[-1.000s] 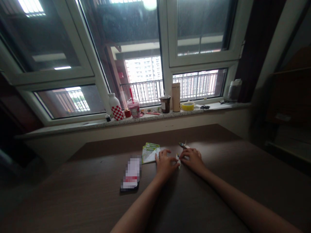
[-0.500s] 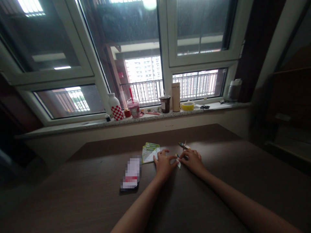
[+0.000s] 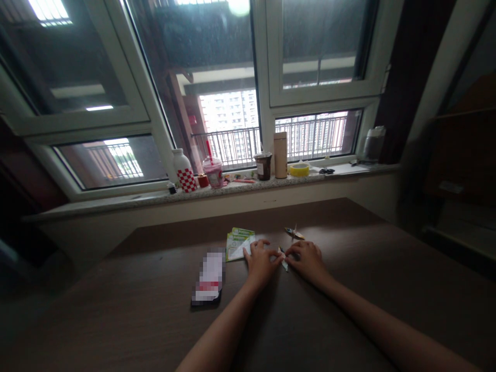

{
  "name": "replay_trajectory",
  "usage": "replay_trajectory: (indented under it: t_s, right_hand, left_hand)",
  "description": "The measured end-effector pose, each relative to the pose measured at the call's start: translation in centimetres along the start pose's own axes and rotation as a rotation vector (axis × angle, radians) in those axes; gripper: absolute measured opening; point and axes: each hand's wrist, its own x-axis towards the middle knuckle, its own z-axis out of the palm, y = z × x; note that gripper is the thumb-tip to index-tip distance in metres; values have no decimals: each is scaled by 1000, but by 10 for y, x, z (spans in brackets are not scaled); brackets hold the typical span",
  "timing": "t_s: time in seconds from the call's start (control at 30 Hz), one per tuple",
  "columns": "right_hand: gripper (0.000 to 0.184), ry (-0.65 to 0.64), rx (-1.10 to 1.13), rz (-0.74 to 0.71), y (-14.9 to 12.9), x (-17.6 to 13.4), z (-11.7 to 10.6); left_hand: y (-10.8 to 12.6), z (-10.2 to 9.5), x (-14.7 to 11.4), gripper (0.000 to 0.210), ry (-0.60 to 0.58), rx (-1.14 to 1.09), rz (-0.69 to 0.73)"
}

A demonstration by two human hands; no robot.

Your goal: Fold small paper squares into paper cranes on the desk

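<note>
Both my hands meet over the brown table around a small whitish, dark-tipped piece (image 3: 284, 264), thin like paper or foam. My left hand (image 3: 263, 262) has thumb and index finger closed on its left side, the other fingers spread toward the green-edged packets (image 3: 241, 244). From the right, my right hand (image 3: 307, 258) pinches the same piece, fingertips nearly touching the left ones. Fingers cover part of the piece. Just beyond the right hand lies a slim, multicoloured object (image 3: 294, 233) with a thin crosspiece, shaped like a little toy plane.
A phone (image 3: 209, 278) with a blurred-out screen lies left of my left forearm. Along the windowsill (image 3: 155, 199) stand a checkered bottle (image 3: 186, 173), drink cups (image 3: 263, 166), a tan flask (image 3: 280, 155), a yellow tape roll (image 3: 299, 170) and scissors (image 3: 326, 171).
My fingertips have come slightly closer together on the small piece, which has shifted a little. The right hand has moved slightly down, uncovering more of the plane-like object. The packets and phone stay put.
</note>
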Motion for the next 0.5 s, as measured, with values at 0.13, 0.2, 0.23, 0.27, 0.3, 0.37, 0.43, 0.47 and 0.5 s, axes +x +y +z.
replay_trajectory:
  t_s: [0.13, 0.2, 0.23, 0.27, 0.3, 0.37, 0.43, 0.47, 0.5]
  right_hand:
    - [12, 15, 1, -13, -2, 0, 0]
    - [10, 3, -2, -9, -2, 0, 0]
    - [10, -5, -4, -3, -2, 0, 0]
    - [10, -13, -5, 5, -2, 1, 0]
    - [10, -19, -6, 12, -2, 1, 0]
    - [10, -26, -3, 19, -2, 1, 0]
    - [11, -37, 1, 26, -3, 0, -1]
    - [11, -43, 3, 28, -3, 0, -1]
    - [11, -48, 4, 30, -3, 0, -1]
  left_hand:
    - [0, 1, 0, 19, 23, -4, 18]
    - [1, 0, -1, 22, 11, 13, 32]
    - [1, -1, -2, 21, -1, 27, 35]
    - [2, -2, -2, 20, -13, 44, 35]
    - [2, -2, -3, 19, -19, 61, 36]
    - [2, -3, -4, 20, -15, 94, 37]
    - [2, -3, -4, 21, 6, 129, 40]
    - [2, -3, -4, 22, 12, 146, 43]
    - [1, -2, -4, 22, 16, 162, 42]
